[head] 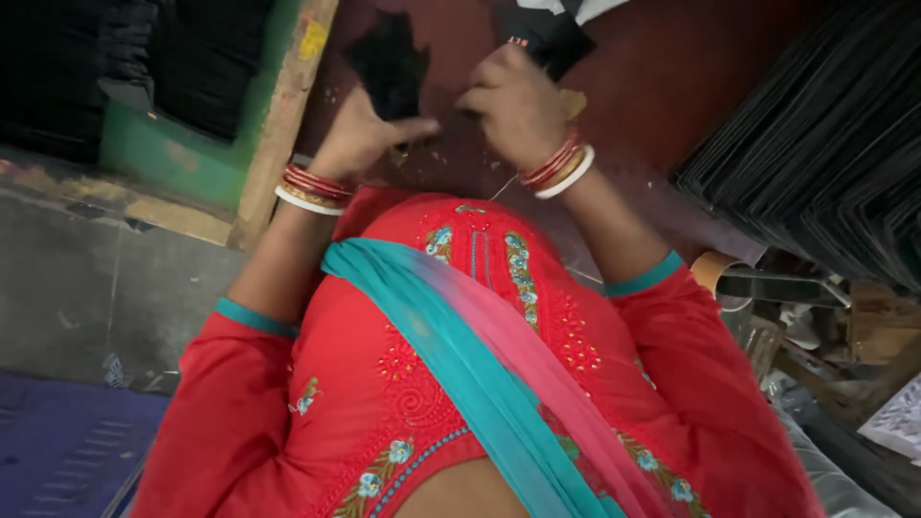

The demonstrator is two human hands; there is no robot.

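A person's left hand gripped a piece of black fabric at 11 o'clock on the dark red worktable. The right hand, at 12 o'clock, was closed around another dark piece. Stacked black sheets lay at 2 o'clock.

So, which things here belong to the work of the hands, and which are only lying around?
In the work:
- left hand, holding a black piece
- right hand, on a second dark piece
- dark red worktop

Lying about:
- stack of black sheets
- tape roll
- green wooden frame
- black piles
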